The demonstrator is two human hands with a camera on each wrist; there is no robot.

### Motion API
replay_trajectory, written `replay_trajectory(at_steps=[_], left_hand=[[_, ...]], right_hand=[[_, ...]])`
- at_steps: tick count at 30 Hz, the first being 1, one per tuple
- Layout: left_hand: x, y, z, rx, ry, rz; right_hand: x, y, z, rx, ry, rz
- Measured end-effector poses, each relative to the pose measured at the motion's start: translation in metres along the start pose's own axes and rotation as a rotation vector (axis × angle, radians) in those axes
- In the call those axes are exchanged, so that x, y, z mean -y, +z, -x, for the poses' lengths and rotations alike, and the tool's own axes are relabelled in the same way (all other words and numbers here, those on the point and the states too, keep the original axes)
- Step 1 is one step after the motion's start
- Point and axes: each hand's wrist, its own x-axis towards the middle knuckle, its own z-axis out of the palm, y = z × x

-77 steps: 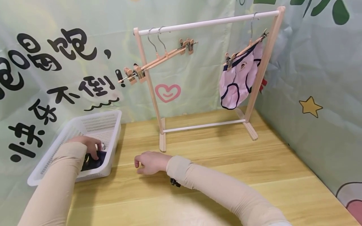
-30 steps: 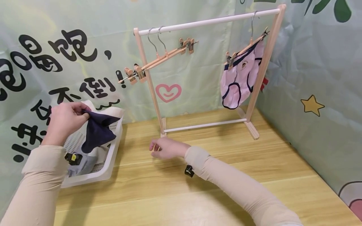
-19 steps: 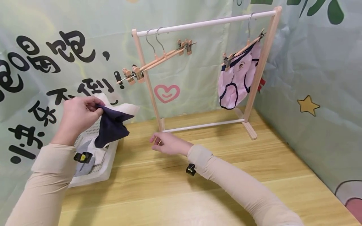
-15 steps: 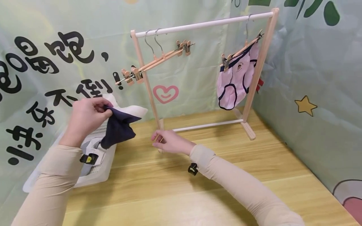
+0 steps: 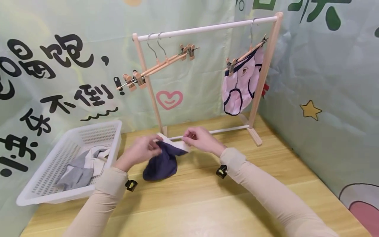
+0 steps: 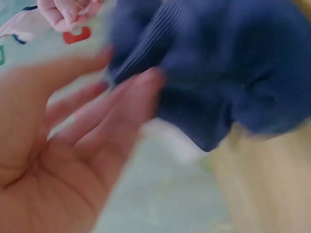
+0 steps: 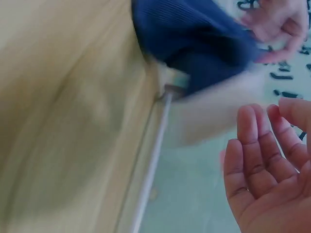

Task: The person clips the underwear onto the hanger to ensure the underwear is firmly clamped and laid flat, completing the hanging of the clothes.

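Observation:
My left hand point(image 5: 142, 149) pinches the upper left corner of a small navy garment point(image 5: 161, 163) with a white upper part, which hangs over the table. In the left wrist view, ribbing shows on the navy cloth point(image 6: 209, 63), blurred. My right hand point(image 5: 202, 140) is at the garment's white right corner, its fingertips overlapping that edge in the head view. Seen from the right wrist, the fingers of the right hand point(image 7: 267, 165) are loosely bent with no cloth between them, and the navy cloth point(image 7: 194, 43) hangs just beyond.
A white plastic basket point(image 5: 116, 138) with grey and white clothes point(image 5: 80, 171) stands left. Behind the hands is a rack point(image 5: 207, 29) bearing two bare clip hangers point(image 5: 165, 62) at left and pink briefs point(image 5: 241, 84) clipped to another hanger at right.
My left hand has lifted the navy garment out of the basket and carried it right, before the rack. My right hand has moved right and up to the garment's other corner.

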Motion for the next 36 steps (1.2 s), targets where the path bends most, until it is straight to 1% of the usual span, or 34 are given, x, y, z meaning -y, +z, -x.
replay_trajectory(at_steps=[2, 3, 4, 7, 8, 10, 12, 15, 19, 23, 26, 28, 33, 36], left_hand=[[0.009, 0.011, 0.003, 0.116, 0.007, 0.002], [0.013, 0.014, 0.005, 0.151, -0.002, -0.004], [0.017, 0.017, 0.007, 0.163, -0.014, -0.034], [0.027, 0.021, 0.013, 0.151, -0.047, -0.144], [0.03, 0.023, 0.014, 0.151, -0.066, -0.182], [0.035, 0.027, 0.018, 0.161, -0.077, -0.258], [0.039, 0.032, 0.02, 0.178, -0.075, -0.297], [0.041, 0.043, 0.022, 0.182, -0.066, -0.309], [0.035, 0.056, 0.023, 0.143, -0.021, -0.291], [0.025, 0.063, 0.025, 0.107, 0.022, -0.283], [0.017, 0.066, 0.027, 0.1, 0.021, -0.26], [0.012, 0.068, 0.027, 0.108, 0.02, -0.247], [0.001, 0.075, 0.025, 0.133, 0.008, -0.225], [-0.005, 0.079, 0.024, 0.131, 0.003, -0.206]], right_hand=[[-0.007, -0.001, 0.002, 0.018, 0.013, 0.043], [-0.01, -0.001, 0.003, 0.032, 0.016, 0.057], [-0.012, 0.0, 0.003, 0.044, 0.018, 0.077], [-0.016, 0.005, 0.003, 0.092, 0.019, 0.156], [-0.016, 0.008, 0.003, 0.117, 0.016, 0.184], [-0.015, 0.015, 0.002, 0.177, 0.002, 0.254], [-0.014, 0.022, 0.002, 0.246, -0.002, 0.322], [-0.011, 0.031, 0.002, 0.318, 0.01, 0.41], [-0.009, 0.037, 0.003, 0.346, 0.039, 0.486], [-0.009, 0.035, 0.005, 0.339, 0.023, 0.552], [-0.011, 0.032, 0.007, 0.327, 0.019, 0.601], [-0.014, 0.029, 0.008, 0.316, 0.024, 0.626], [-0.024, 0.017, 0.012, 0.291, 0.058, 0.669], [-0.029, 0.009, 0.014, 0.277, 0.084, 0.686]])
